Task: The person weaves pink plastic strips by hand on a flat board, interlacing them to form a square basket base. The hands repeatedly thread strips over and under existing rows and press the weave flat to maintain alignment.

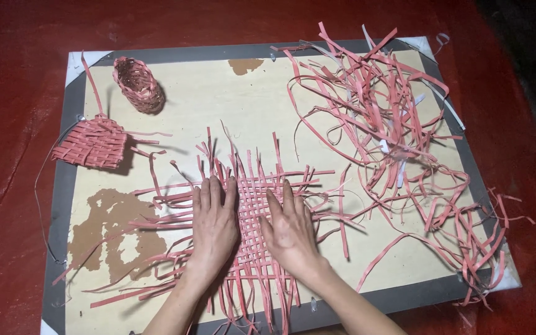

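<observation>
A flat woven mat of pink strips (252, 205) lies on a pale board (243, 105), with loose strip ends sticking out on all sides. My left hand (213, 220) lies palm down on the mat's left part, fingers spread a little. My right hand (290, 229) presses flat on the mat's right part, fingers pointing away from me. Neither hand grips a strip.
A big tangle of loose pink strips (392, 130) covers the board's right side. A small woven basket (138, 84) and a flat woven piece (94, 142) sit at the far left. The board has a grey border (72, 186) and rests on a red surface (7, 124).
</observation>
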